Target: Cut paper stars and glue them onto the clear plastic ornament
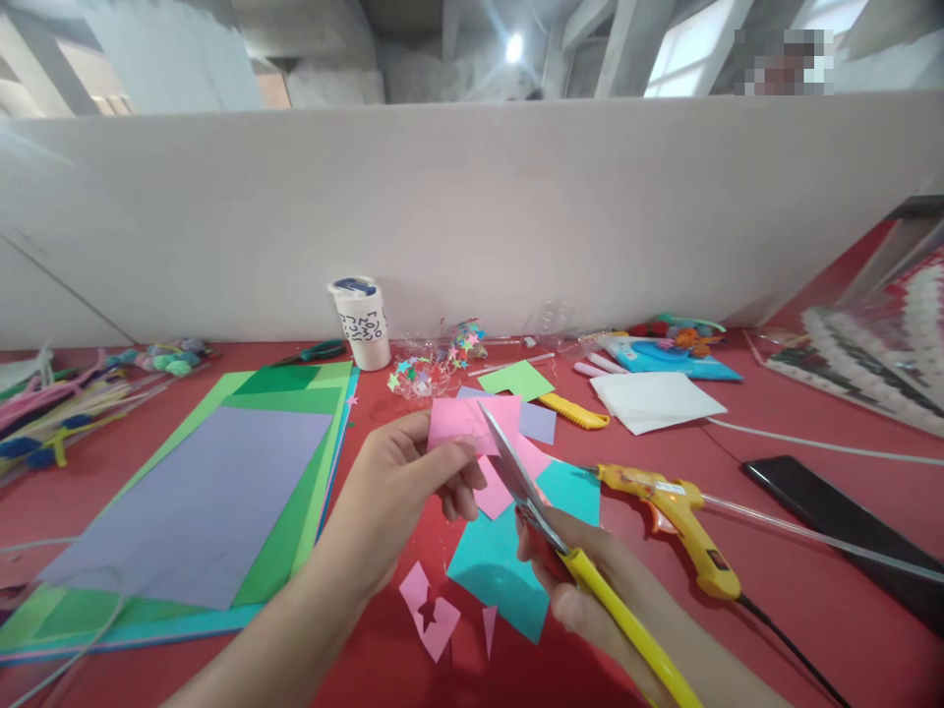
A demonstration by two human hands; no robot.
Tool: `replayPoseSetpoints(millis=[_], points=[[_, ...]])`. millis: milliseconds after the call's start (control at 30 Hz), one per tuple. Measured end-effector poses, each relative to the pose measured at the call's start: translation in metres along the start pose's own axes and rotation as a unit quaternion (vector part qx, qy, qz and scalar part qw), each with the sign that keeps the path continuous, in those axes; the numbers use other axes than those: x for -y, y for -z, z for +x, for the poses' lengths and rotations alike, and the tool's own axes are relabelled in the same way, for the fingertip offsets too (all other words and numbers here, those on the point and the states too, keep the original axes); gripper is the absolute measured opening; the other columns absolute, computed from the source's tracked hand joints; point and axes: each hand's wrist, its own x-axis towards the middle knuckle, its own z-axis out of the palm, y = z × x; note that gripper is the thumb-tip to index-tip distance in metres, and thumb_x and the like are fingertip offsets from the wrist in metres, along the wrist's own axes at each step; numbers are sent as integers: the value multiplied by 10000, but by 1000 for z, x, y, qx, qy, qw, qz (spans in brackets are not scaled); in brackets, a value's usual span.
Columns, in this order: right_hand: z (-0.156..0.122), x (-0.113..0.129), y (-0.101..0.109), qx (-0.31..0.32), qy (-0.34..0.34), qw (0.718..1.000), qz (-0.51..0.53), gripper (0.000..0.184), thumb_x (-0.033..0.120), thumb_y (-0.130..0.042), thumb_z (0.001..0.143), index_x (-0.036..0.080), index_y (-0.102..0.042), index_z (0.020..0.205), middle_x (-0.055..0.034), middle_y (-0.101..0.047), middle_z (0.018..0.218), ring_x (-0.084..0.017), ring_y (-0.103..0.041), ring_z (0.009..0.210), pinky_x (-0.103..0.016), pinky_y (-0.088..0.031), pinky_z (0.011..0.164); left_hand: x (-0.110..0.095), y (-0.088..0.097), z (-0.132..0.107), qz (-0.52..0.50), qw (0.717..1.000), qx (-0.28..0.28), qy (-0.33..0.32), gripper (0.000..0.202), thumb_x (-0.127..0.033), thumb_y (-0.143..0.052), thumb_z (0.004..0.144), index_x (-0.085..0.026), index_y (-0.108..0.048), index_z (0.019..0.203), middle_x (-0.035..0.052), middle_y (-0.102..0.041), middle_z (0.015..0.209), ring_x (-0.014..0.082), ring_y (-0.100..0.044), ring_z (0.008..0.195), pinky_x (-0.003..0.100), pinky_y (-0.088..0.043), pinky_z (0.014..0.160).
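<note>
My left hand (402, 482) pinches a pink piece of paper (461, 421) and holds it above the red table. My right hand (590, 590) grips yellow-handled scissors (560, 536), whose open blades reach up into the pink paper's right edge. Under the hands lie a teal paper sheet (501, 565) and more pink paper (496, 495). Pink offcuts (429, 612) rest on the table near my left wrist.
A stack of green, blue and lilac sheets (213, 492) lies left. A yellow glue gun (678, 516) with its cord, a black phone (833, 521), white paper (653, 398), a yellow cutter (575, 411), a white cup (363, 323) and pipe cleaners (66, 398) surround the work spot. A white partition (472, 206) stands behind.
</note>
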Motion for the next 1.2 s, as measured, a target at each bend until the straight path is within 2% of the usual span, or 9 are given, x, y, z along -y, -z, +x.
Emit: replayPoseSetpoints(millis=[200, 300, 367, 500, 600, 767, 933, 1100, 1200], points=[[-9, 21, 3, 0, 27, 1000, 6, 432, 648, -560, 693, 230, -525, 797, 65, -338, 541, -108, -275, 466, -262, -265, 473, 1, -5, 0, 30, 999, -1, -15, 103, -196, -612, 750, -145, -638, 664, -16, -628, 549, 83, -556, 442, 192, -440, 455], [-11, 29, 6, 34, 38, 999, 0, 394, 596, -576, 728, 219, -514, 826, 55, -378, 588, -117, -325, 502, -253, -274, 486, 0, -1, 1, 35, 999, -15, -31, 137, -216, -623, 761, -151, -627, 640, -19, -624, 531, 80, -550, 444, 188, -437, 463], [-11, 32, 8, 32, 31, 999, -14, 340, 546, -567, 761, 220, -502, 831, 61, -356, 587, -121, -329, 510, -248, -264, 480, -2, 6, 5, 32, 996, -55, -55, 144, -231, -643, 765, -155, -627, 645, -21, -631, 539, 75, -547, 448, 181, -428, 464], [-7, 36, 9, -69, -38, 985, -156, 210, 427, -547, 784, 232, -469, 776, 49, -416, 586, -142, -397, 518, -262, -279, 501, -8, 26, 15, 1, 978, -175, -109, 128, -192, -649, 737, -158, -608, 621, -42, -601, 519, 53, -503, 420, 163, -388, 437], [-2, 36, 8, -76, -89, 953, -279, 199, 275, -588, 732, 226, -553, 921, -38, -614, 781, -215, -545, 660, -296, -332, 571, -5, 31, 19, 22, 989, -131, -72, 142, -210, -658, 732, -149, -613, 612, -29, -613, 533, 59, -513, 430, 167, -393, 440], [5, 29, 0, -84, -64, 941, -323, 356, 136, -641, 619, 165, -607, 973, -126, -648, 961, -282, -572, 819, -333, -335, 665, 13, 15, 15, 93, 996, -3, 16, 225, -230, -617, 788, -140, -611, 582, -13, -608, 495, 72, -541, 449, 181, -434, 501], [7, 31, -3, -96, -43, 968, -227, 112, 283, -541, 737, 210, -468, 779, -13, -534, 687, -174, -475, 589, -279, -331, 541, 11, 8, 8, 47, 999, 23, 13, 165, -209, -612, 798, -151, -621, 644, -10, -660, 576, 82, -582, 465, 182, -446, 478], [-7, 42, -2, -67, 15, 994, -86, 307, 516, -290, 853, 234, -372, 764, 34, -429, 550, -154, -443, 483, -300, -446, 544, 1, 10, 3, -1, 1000, 4, -8, 114, -205, -648, 793, -153, -631, 694, -7, -688, 618, 80, -601, 470, 171, -454, 470], [-15, 40, 2, -34, 60, 997, -25, 382, 605, -469, 780, 224, -456, 803, 24, -456, 628, -134, -414, 509, -288, -436, 554, 0, 9, 1, -25, 999, 0, -30, 133, -206, -638, 815, -161, -625, 690, -24, -679, 592, 69, -590, 456, 162, -454, 469]])
